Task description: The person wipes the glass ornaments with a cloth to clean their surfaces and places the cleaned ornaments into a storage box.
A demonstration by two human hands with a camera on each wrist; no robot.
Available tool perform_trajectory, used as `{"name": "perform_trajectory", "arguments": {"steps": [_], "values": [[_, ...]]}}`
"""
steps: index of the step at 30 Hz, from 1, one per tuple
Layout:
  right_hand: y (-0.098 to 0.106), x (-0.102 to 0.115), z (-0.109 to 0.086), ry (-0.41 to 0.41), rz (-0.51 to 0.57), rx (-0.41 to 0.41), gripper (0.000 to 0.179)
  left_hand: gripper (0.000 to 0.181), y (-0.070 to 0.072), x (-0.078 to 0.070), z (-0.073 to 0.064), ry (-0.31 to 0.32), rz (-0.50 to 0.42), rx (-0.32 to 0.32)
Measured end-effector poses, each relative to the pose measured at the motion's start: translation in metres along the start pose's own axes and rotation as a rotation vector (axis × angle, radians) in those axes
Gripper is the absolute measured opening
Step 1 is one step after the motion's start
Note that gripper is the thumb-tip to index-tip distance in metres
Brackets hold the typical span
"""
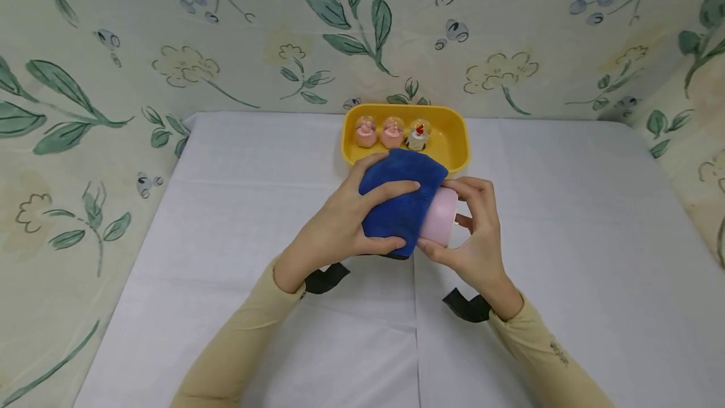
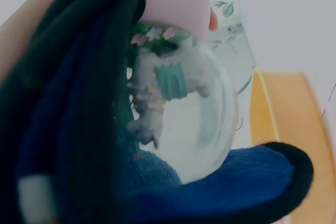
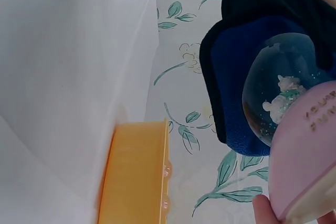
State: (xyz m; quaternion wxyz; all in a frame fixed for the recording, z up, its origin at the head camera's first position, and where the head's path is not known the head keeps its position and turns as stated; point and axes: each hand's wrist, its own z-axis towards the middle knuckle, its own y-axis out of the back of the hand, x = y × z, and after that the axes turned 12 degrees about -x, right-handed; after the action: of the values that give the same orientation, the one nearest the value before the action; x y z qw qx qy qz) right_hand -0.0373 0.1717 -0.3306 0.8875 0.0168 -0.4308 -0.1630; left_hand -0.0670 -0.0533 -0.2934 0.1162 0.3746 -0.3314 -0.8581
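A snow globe with a pink base (image 1: 440, 218) is held over the table between both hands. Its clear dome (image 2: 210, 129) has small figures inside and flowers near the base. My left hand (image 1: 345, 213) grips a blue cloth (image 1: 399, 200) with dark edging, wrapped about the dome. In the right wrist view the cloth (image 3: 236, 87) lies behind the dome (image 3: 278, 93). My right hand (image 1: 476, 232) holds the pink base, thumb at its lower edge and fingers at the top. Raised lettering shows on the base (image 3: 304, 145).
Just beyond the hands stands a yellow tray (image 1: 461, 143). In it are two small pink globes (image 1: 365, 132) and a small white-based globe (image 1: 418, 136) with a red detail. A white cloth (image 1: 255, 162) covers the table, with a floral backdrop (image 1: 226, 49) behind.
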Motion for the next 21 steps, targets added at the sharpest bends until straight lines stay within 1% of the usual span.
{"name": "perform_trajectory", "arguments": {"steps": [3, 6, 9, 11, 12, 14, 16, 19, 21], "values": [[0.0, 0.001, -0.001, -0.024, -0.02, 0.014, 0.078, 0.067, -0.003, 0.002, -0.001, 0.044, -0.008, -0.007], [0.002, 0.001, -0.001, -0.037, -0.003, 0.075, 0.085, 0.066, -0.004, 0.004, -0.001, 0.103, -0.036, -0.03], [0.005, -0.001, 0.002, 0.0, 0.003, 0.162, 0.09, 0.065, -0.004, 0.005, -0.002, 0.147, -0.075, -0.06], [0.006, -0.002, 0.004, 0.049, -0.013, 0.185, 0.089, 0.066, -0.003, 0.007, -0.002, 0.156, -0.098, -0.072], [0.007, -0.003, 0.005, 0.077, -0.029, 0.18, 0.089, 0.066, -0.003, 0.007, -0.002, 0.158, -0.107, -0.074], [0.006, -0.005, 0.006, 0.116, -0.048, 0.143, 0.089, 0.067, -0.003, 0.008, -0.002, 0.15, -0.108, -0.074], [0.005, -0.008, 0.005, 0.11, -0.036, 0.097, 0.09, 0.068, -0.005, 0.009, -0.003, 0.123, -0.091, -0.076], [0.003, -0.009, 0.004, 0.031, 0.025, 0.06, 0.086, 0.069, -0.006, 0.009, -0.003, 0.078, -0.047, -0.081], [0.001, -0.007, 0.004, -0.046, 0.057, 0.052, 0.081, 0.07, -0.007, 0.009, -0.004, 0.049, -0.02, -0.088]]}}
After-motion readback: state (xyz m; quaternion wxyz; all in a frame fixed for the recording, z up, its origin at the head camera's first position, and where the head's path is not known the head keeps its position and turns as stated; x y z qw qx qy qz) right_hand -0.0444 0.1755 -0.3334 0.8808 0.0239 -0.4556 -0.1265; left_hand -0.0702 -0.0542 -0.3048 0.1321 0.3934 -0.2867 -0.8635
